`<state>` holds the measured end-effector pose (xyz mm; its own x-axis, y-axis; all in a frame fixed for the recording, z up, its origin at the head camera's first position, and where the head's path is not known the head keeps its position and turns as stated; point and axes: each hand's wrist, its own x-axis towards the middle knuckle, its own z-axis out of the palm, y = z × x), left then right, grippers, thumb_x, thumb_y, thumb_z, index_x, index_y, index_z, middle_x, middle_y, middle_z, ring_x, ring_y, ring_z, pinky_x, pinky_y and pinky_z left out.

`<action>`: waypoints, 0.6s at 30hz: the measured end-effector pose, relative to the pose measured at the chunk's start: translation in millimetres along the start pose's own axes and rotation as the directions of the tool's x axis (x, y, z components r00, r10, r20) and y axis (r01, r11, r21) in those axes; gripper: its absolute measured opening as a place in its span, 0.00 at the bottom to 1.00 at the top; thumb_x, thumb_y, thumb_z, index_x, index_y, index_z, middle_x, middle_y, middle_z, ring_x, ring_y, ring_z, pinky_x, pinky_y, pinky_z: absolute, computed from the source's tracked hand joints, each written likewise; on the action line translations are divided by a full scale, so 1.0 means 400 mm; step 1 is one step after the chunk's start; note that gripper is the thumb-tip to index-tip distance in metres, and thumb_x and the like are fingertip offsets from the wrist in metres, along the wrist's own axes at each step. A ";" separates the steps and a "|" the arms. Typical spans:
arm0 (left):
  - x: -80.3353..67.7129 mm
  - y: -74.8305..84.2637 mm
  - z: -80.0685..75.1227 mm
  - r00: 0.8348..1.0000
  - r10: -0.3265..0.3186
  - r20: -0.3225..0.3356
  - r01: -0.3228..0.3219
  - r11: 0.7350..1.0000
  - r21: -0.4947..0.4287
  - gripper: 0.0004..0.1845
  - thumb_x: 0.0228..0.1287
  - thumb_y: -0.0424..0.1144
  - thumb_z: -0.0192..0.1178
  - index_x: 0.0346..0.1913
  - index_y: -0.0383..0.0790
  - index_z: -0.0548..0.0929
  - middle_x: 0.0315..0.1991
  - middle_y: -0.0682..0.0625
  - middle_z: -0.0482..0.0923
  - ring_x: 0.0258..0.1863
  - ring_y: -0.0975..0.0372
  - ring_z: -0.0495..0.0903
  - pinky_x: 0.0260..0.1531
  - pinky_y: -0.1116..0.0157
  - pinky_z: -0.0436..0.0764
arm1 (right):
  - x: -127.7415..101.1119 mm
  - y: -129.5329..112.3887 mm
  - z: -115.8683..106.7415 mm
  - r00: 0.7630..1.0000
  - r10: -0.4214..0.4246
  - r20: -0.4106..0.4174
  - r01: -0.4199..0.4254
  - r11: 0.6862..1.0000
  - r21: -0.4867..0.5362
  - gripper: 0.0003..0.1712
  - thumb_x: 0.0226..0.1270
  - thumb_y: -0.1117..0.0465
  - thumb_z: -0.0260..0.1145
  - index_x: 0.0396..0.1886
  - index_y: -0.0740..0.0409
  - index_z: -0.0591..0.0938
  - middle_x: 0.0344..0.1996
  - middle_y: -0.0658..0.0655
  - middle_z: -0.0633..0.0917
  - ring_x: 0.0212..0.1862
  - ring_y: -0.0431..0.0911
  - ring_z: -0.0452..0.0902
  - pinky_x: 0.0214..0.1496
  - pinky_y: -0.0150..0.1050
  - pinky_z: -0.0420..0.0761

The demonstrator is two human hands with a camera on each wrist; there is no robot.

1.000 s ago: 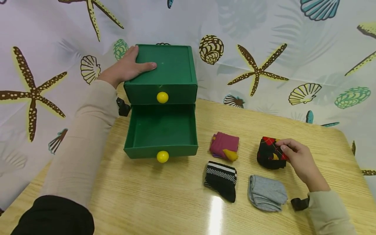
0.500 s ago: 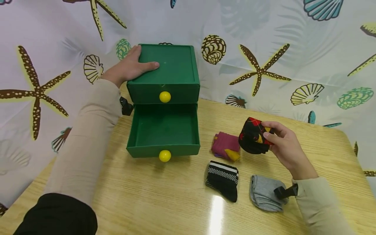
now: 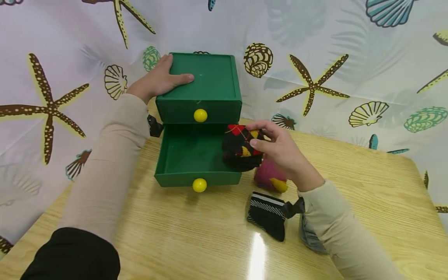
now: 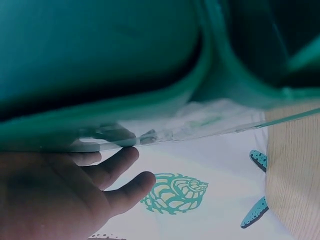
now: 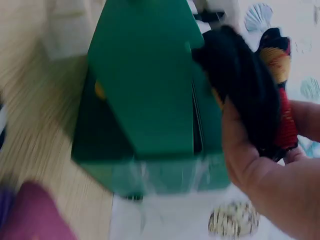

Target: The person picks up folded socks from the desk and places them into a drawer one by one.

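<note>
My right hand (image 3: 280,147) pinches a folded black sock with red and yellow argyle (image 3: 241,146) between thumb and fingers. The sock overlaps the right end of the pulled-out lower drawer (image 3: 189,151) in the head view; the right wrist view shows it as a thick fold (image 5: 245,90). My left hand (image 3: 162,79) rests on the top left edge of the green drawer box (image 3: 210,77), thumb across the top. In the left wrist view its fingers (image 4: 122,165) lie along the box's side. The upper drawer with its yellow knob (image 3: 200,115) is closed.
To the right of the box lie a folded maroon sock with yellow (image 3: 267,175), partly behind my right hand, and a black striped sock (image 3: 266,216). A folded grey sock (image 3: 311,235) is mostly hidden under my right sleeve. A shell-print cloth (image 3: 315,46) hangs behind the table (image 3: 157,233).
My right hand has lifted the argyle sock off the table and carried it left, over to the right end of the lower drawer. My left hand keeps its place on the box.
</note>
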<state>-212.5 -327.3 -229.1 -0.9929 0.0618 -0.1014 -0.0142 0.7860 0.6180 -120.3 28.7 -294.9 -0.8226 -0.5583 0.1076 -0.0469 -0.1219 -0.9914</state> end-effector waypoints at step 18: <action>-0.003 0.001 0.000 1.000 -0.008 -0.001 0.008 1.000 0.009 0.56 0.73 0.65 0.49 0.78 0.41 0.23 0.79 0.44 0.17 0.78 0.52 0.22 0.75 0.48 0.35 | 0.151 0.053 0.259 0.953 0.286 0.095 -0.256 0.934 -0.249 0.19 0.78 0.70 0.55 0.65 0.58 0.77 0.64 0.56 0.73 0.54 0.52 0.72 0.53 0.42 0.77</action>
<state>-211.4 -327.0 -228.5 -0.9929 0.0552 -0.1055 -0.0208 0.7920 0.6101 -112.3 -92.4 -301.9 -0.7441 -0.6449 -0.1742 0.0258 0.2329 -0.9722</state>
